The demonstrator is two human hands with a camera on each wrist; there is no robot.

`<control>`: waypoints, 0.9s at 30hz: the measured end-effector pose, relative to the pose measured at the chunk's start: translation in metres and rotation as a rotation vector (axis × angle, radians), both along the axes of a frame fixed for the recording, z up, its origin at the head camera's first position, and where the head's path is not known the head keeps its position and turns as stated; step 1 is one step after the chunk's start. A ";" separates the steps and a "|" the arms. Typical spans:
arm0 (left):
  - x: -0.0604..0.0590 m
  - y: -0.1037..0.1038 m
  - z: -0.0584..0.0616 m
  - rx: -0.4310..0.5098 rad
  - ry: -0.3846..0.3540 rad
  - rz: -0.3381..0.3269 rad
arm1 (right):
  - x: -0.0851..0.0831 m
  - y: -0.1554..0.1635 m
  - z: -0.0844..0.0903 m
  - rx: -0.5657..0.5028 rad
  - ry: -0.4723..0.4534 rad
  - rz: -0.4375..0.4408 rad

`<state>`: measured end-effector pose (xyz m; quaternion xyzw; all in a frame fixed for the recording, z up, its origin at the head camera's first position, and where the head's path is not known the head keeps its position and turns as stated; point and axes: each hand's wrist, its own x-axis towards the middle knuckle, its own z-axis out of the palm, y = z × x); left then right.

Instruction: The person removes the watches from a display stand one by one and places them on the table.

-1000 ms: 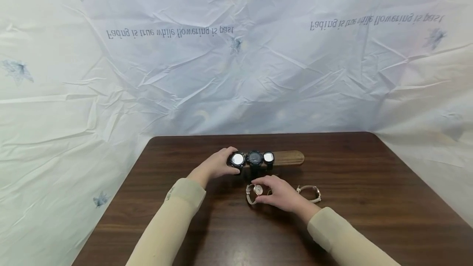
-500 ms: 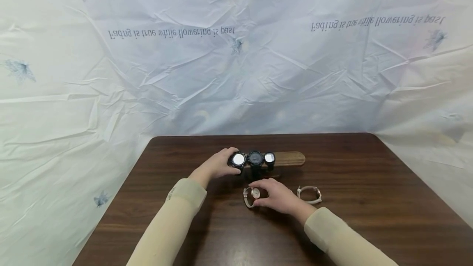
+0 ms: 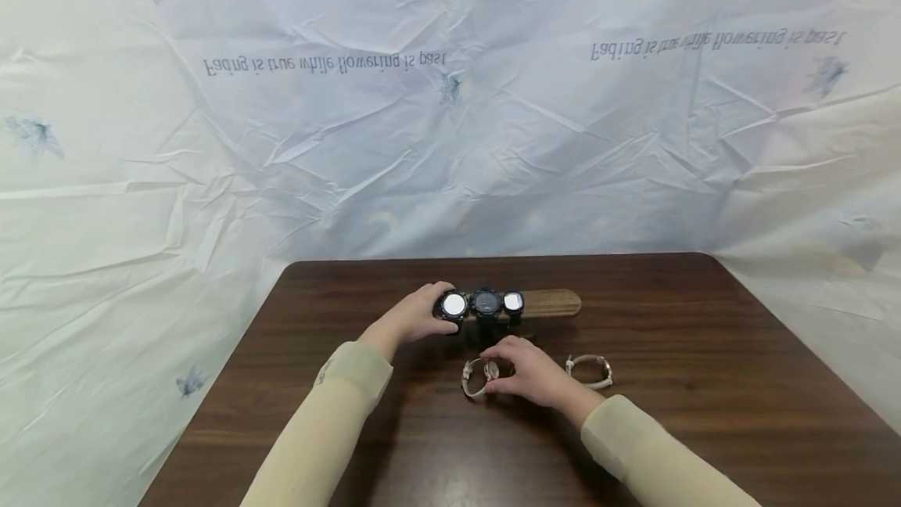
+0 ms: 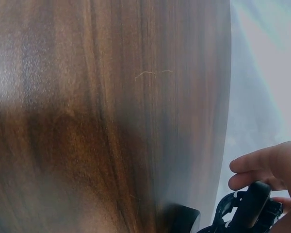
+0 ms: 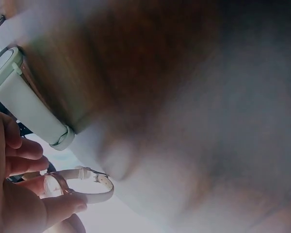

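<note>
A wooden stand (image 3: 552,302) on the dark table (image 3: 676,311) carries three watches side by side. My left hand (image 3: 431,310) grips the leftmost one, a black watch with a white face (image 3: 454,304); in the left wrist view its fingers (image 4: 262,167) curl round the black watch case (image 4: 247,208). In front of the stand, my right hand (image 3: 508,371) pinches a cream-strapped watch (image 3: 470,376) low over the table. The right wrist view shows that cream-strapped watch (image 5: 82,187) with a rose-gold case between my thumb and fingers (image 5: 19,160).
A second cream-strapped watch (image 3: 590,370) lies on the table just right of my right hand. A dark-faced watch (image 3: 486,303) and a small white-faced watch (image 3: 513,301) sit on the stand; its right end is bare. Crumpled pale printed sheeting (image 3: 450,139) surrounds the table.
My right hand has shifted the cream-strapped watch slightly left and nearer to me. The left hand has stayed on the black watch.
</note>
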<state>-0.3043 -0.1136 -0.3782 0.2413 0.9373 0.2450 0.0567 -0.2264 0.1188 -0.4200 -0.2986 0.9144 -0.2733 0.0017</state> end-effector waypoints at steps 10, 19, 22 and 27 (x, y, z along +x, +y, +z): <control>-0.001 0.000 -0.001 -0.005 -0.004 0.006 | -0.002 0.003 -0.003 0.039 0.024 -0.009; 0.002 0.000 0.001 0.004 -0.001 0.009 | -0.003 0.000 -0.005 0.128 0.119 0.033; 0.002 0.000 0.001 0.002 0.004 0.013 | -0.003 -0.001 -0.004 0.159 0.131 0.046; 0.001 0.000 -0.001 0.006 0.005 0.011 | -0.002 -0.001 -0.006 0.178 0.114 0.045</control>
